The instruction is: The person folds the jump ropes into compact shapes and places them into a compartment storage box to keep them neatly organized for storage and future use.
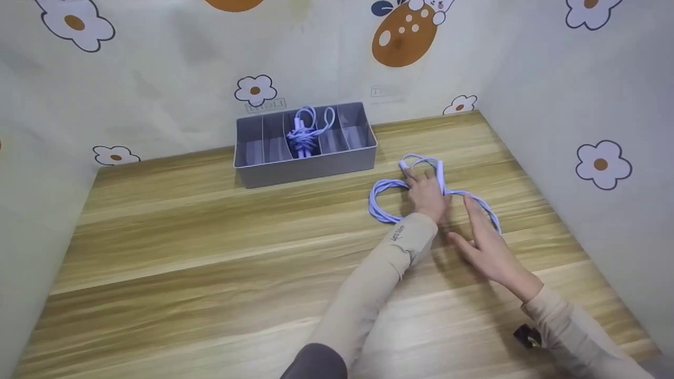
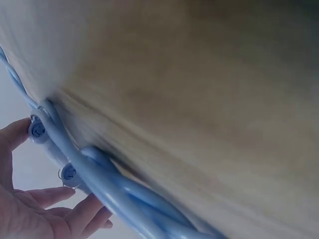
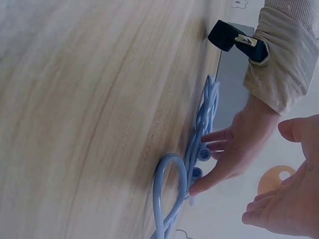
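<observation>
Nearest to you, your right hand (image 1: 487, 245) lies flat over the wooden table (image 1: 210, 263), fingers straight and loosely spread, pinching nothing; its fingertips reach toward the right-hand loop of the blue skipping rope (image 1: 392, 202), touching it or just short of it, and which of the two cannot be told. A little farther on, your left hand (image 1: 425, 193) rests on the middle of that rope, where the strands are gathered; its fingers (image 3: 214, 147) lie straight and pressing down, their tips at the two pale handles (image 1: 439, 173), whose round end caps show just beside the fingertips in both wrist views. Whether the thumb curls under a strand is hidden. The bundle lies roughly side to side across the table, one loop out to the left of your left hand and the other running right and toward you, under your right fingers, while the handles point away from you, toward the wall. So your left hand is on the rope's centre and is the nearer one to the handles. Well apart beyond it, at the back edge against the flower-patterned wall (image 1: 158, 79), stands a grey divided box (image 1: 305, 168), and a second blue rope (image 1: 304, 134) sits bundled in one of its middle compartments.
</observation>
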Tool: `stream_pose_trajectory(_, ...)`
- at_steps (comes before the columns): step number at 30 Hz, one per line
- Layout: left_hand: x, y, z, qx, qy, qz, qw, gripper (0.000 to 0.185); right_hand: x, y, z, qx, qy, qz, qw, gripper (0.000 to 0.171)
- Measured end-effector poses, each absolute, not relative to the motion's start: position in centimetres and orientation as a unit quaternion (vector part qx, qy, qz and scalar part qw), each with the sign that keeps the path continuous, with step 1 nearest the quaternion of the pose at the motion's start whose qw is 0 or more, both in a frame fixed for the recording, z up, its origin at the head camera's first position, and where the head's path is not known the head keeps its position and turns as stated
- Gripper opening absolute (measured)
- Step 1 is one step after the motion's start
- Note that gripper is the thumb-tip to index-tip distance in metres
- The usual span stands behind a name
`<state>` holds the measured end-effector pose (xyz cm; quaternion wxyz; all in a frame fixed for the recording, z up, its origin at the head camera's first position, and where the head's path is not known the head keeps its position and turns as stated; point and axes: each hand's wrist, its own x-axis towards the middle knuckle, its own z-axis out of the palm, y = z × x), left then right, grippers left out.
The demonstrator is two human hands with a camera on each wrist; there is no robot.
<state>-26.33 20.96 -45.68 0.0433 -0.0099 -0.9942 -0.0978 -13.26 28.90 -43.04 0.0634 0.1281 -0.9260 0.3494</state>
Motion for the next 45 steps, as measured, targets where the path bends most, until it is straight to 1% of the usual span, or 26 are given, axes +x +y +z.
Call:
stream_pose_trajectory(4,-27.0,21.0,-45.2,0.01,-0.996,-0.088,0.013,0.078,-13.3,28.8,-43.0,0.124,-0.926,0.351,0.063,0.073)
stream_pose_trajectory(7,-27.4,21.0,-44.9,0.016,-0.997,-0.079,0.003,0.072,-13.4,28.8,-43.0,0.126,-0.924,0.355,0.064,0.073)
stream_pose_trajectory(9,-27.6,21.0,-44.7,0.012,-0.997,-0.074,0.006,0.06,-13.4,28.8,-43.1,0.129,-0.923,0.357,0.066,0.073)
stream_pose_trajectory(14,-27.9,20.7,-44.5,-0.018,-0.998,-0.064,0.025,0.022,-13.3,28.8,-43.2,0.127,-0.924,0.354,0.069,0.074)
stream_pose_trajectory(17,-28.0,20.4,-44.5,-0.037,-0.997,-0.054,0.038,0.013,-13.2,28.7,-43.2,0.127,-0.924,0.355,0.061,0.074)
stream_pose_trajectory(22,-28.1,20.1,-44.7,-0.051,-0.997,-0.03,0.049,0.012,-13.3,28.4,-43.3,0.13,-0.923,0.358,0.058,0.076)
stream_pose_trajectory(31,-28.2,19.6,-44.6,-0.03,-0.998,-0.011,0.06,0.015,-13.6,28.5,-43.5,0.125,-0.927,0.349,0.062,0.075)
stream_pose_trajectory(35,-28.1,19.4,-44.8,-0.043,-0.996,0.014,0.07,0.009,-13.5,28.4,-43.8,0.126,-0.927,0.347,0.059,0.075)
stream_pose_trajectory(37,-28.1,19.3,-44.9,-0.052,-0.996,0.025,0.068,0.008,-13.5,28.3,-44.0,0.126,-0.927,0.349,0.056,0.075)
stream_pose_trajectory(42,-28.0,19.3,-45.1,-0.062,-0.996,0.052,0.049,0.015,-13.5,28.3,-44.1,0.125,-0.925,0.356,0.052,0.075)
stream_pose_trajectory(45,-27.9,19.4,-45.5,-0.058,-0.994,0.072,0.052,0.015,-13.6,28.2,-44.1,0.125,-0.924,0.358,0.05,0.075)
